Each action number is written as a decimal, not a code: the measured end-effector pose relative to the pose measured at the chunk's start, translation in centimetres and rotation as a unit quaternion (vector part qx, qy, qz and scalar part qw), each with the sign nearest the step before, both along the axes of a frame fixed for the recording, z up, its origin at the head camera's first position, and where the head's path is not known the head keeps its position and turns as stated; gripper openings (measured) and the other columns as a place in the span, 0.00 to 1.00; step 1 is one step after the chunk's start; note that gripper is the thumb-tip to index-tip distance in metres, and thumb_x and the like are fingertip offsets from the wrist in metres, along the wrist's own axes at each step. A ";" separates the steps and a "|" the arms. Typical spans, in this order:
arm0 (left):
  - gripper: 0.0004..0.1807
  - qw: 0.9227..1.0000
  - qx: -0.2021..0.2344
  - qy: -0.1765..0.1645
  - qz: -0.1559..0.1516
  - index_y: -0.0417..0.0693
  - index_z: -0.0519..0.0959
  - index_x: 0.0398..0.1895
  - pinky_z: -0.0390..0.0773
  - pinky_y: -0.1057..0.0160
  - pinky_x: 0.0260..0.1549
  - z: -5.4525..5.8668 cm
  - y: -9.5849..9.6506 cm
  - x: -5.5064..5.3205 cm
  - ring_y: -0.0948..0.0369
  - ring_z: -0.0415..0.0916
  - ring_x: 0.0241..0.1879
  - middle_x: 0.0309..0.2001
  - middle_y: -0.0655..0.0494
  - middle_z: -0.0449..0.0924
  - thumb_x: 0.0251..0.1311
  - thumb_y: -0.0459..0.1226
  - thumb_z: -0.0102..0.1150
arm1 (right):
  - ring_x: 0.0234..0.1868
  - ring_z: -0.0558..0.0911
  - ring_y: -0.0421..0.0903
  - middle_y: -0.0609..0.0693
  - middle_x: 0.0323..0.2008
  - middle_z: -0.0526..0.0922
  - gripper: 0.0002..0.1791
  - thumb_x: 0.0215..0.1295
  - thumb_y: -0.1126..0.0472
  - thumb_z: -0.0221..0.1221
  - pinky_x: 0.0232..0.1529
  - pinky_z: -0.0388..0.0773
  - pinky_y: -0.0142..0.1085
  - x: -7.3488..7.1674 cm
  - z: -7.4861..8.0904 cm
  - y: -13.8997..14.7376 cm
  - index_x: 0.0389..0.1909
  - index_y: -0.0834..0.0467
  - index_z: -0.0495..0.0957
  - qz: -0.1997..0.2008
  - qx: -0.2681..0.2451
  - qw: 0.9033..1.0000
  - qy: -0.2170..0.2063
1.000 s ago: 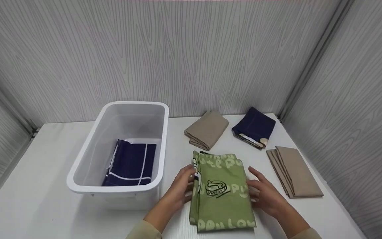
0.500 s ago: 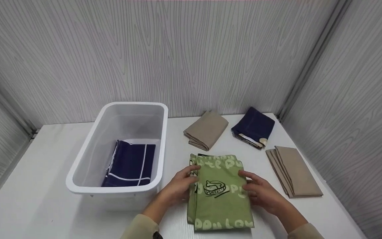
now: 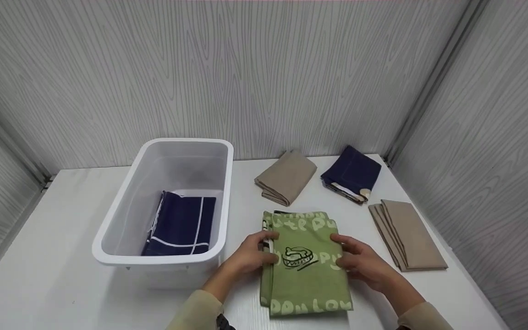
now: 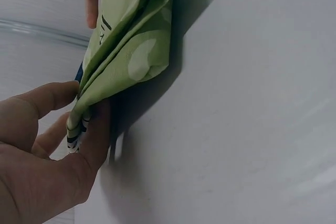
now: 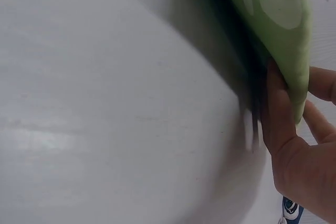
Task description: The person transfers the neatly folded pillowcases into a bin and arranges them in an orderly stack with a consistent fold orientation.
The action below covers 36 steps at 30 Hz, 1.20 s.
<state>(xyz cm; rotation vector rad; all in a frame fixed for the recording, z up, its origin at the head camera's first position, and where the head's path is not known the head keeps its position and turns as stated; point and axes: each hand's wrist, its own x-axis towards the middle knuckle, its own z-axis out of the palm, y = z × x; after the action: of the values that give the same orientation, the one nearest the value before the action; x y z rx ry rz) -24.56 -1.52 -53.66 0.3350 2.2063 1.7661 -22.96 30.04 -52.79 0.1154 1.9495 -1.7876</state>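
Between my two hands a folded green cloth [image 3: 310, 286] with pale lettering and a black basket drawing is raised off the white table, as its shadow in both wrist views shows. My left hand [image 3: 247, 255] pinches its left edge, fingers on top and underneath; in the left wrist view the layered fold of the green cloth [image 4: 128, 56] runs between fingers and thumb. On the opposite edge my right hand [image 3: 368, 264] pinches likewise. The right wrist view has fingers of the right hand [image 5: 302, 166] on both faces of the green cloth [image 5: 283, 11].
Left of the hands stands a white plastic bin [image 3: 163, 260] with a folded navy cloth [image 3: 182, 224] inside. Behind lie a beige folded cloth [image 3: 287, 176] and a navy one [image 3: 353, 172]; another beige folded cloth [image 3: 413, 236] lies right. Grey wood-patterned walls [image 3: 245, 78] enclose the table [image 3: 57, 247].
Both hands have closed in from beside the green cloth and taken hold of its two side edges. The cloth has shifted slightly; the bin and other cloths stay in place.
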 end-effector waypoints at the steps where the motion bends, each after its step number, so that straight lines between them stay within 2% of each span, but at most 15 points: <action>1: 0.35 1.000 -0.006 0.001 0.000 0.37 0.75 0.63 0.72 0.53 0.58 0.0 0.0 0.0 0.49 0.69 0.59 0.60 0.41 0.75 0.44 0.26 0.67 | 0.51 0.78 0.49 0.60 0.75 0.54 0.44 0.58 0.69 0.61 0.43 0.81 0.42 0.0 0.0 0.0 0.76 0.52 0.59 0.000 -0.002 1.000 -0.001; 5: 0.37 1.000 -0.009 -0.003 -0.001 0.38 0.75 0.63 0.65 0.47 0.66 -0.1 0.2 -0.1 0.47 0.66 0.65 0.63 0.41 0.74 0.42 0.24 0.66 | 0.51 0.79 0.49 0.59 0.76 0.53 0.44 0.58 0.70 0.62 0.44 0.82 0.42 -0.1 -0.1 0.1 0.77 0.53 0.58 -0.003 -0.008 1.000 -0.004; 8: 0.38 1.000 -0.002 -0.005 -0.002 0.38 0.74 0.63 0.67 0.47 0.64 -0.1 0.2 -0.2 0.46 0.68 0.63 0.63 0.41 0.73 0.41 0.23 0.64 | 0.50 0.80 0.49 0.59 0.76 0.52 0.45 0.57 0.70 0.62 0.45 0.82 0.42 -0.1 0.0 0.1 0.77 0.54 0.57 -0.002 -0.014 1.000 0.000; 11: 0.38 1.000 0.001 -0.002 -0.004 0.38 0.73 0.64 0.74 0.53 0.57 0.0 0.2 -0.2 0.48 0.71 0.60 0.64 0.40 0.73 0.41 0.22 0.64 | 0.50 0.81 0.49 0.60 0.77 0.51 0.45 0.58 0.71 0.62 0.45 0.83 0.42 -0.1 0.2 0.2 0.77 0.55 0.56 0.004 -0.020 1.000 0.008; 13: 0.39 1.000 0.006 -0.012 -0.005 0.40 0.73 0.65 0.80 0.56 0.47 0.1 0.1 -0.3 0.49 0.74 0.54 0.64 0.39 0.72 0.41 0.22 0.63 | 0.49 0.81 0.48 0.60 0.77 0.51 0.45 0.58 0.71 0.61 0.45 0.83 0.42 -0.1 0.3 0.2 0.77 0.55 0.56 0.008 -0.022 1.000 0.014; 17: 0.40 0.999 0.018 -0.039 -0.003 0.44 0.72 0.67 0.82 0.61 0.28 0.3 0.1 -0.3 0.54 0.77 0.42 0.64 0.39 0.70 0.42 0.21 0.62 | 0.50 0.80 0.49 0.60 0.76 0.51 0.46 0.57 0.72 0.61 0.44 0.83 0.42 -0.2 0.4 0.3 0.77 0.55 0.55 0.012 -0.025 0.999 0.019; 23: 0.40 0.999 0.025 -0.041 0.001 0.43 0.72 0.67 0.79 0.64 0.23 0.9 0.1 -0.1 0.57 0.76 0.33 0.66 0.38 0.66 0.43 0.21 0.62 | 0.52 0.79 0.49 0.59 0.76 0.52 0.46 0.56 0.72 0.62 0.44 0.82 0.43 -0.3 0.7 0.3 0.77 0.54 0.57 0.007 -0.014 1.000 0.020; 27: 0.39 1.000 0.017 -0.018 0.006 0.43 0.73 0.66 0.79 0.63 0.29 1.3 0.2 0.0 0.54 0.74 0.43 0.66 0.38 0.65 0.44 0.22 0.63 | 0.52 0.78 0.49 0.58 0.76 0.53 0.46 0.56 0.73 0.61 0.44 0.82 0.43 -0.3 1.2 0.3 0.77 0.53 0.58 0.006 -0.005 0.999 0.031; 31: 0.38 1.000 0.004 0.015 0.021 0.42 0.74 0.64 0.78 0.57 0.46 2.0 0.5 0.1 0.48 0.67 0.58 0.66 0.37 0.66 0.42 0.22 0.64 | 0.50 0.78 0.48 0.58 0.75 0.53 0.47 0.56 0.73 0.61 0.44 0.82 0.44 -0.4 1.8 0.5 0.77 0.53 0.56 0.016 -0.009 0.999 0.045; 33: 0.38 0.999 0.001 0.025 0.028 0.43 0.75 0.64 0.75 0.55 0.52 2.5 0.8 0.1 0.47 0.66 0.60 0.66 0.38 0.67 0.41 0.22 0.64 | 0.50 0.78 0.48 0.58 0.74 0.54 0.47 0.57 0.73 0.61 0.44 0.82 0.44 -0.4 2.2 0.7 0.78 0.53 0.55 0.017 -0.014 0.999 0.050; 36: 0.38 0.998 -0.003 0.037 0.042 0.44 0.76 0.63 0.75 0.53 0.53 3.6 1.3 0.2 0.46 0.66 0.61 0.65 0.38 0.67 0.40 0.22 0.63 | 0.50 0.78 0.47 0.59 0.73 0.55 0.47 0.57 0.75 0.60 0.44 0.83 0.44 -0.6 2.8 1.0 0.78 0.53 0.55 0.015 -0.020 0.998 0.059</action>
<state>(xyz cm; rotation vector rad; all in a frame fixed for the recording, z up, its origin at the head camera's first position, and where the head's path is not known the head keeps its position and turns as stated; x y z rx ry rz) -24.35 -0.24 -50.09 0.3166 2.3082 1.8172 -23.53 31.08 -49.95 -0.0330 1.9839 -1.8493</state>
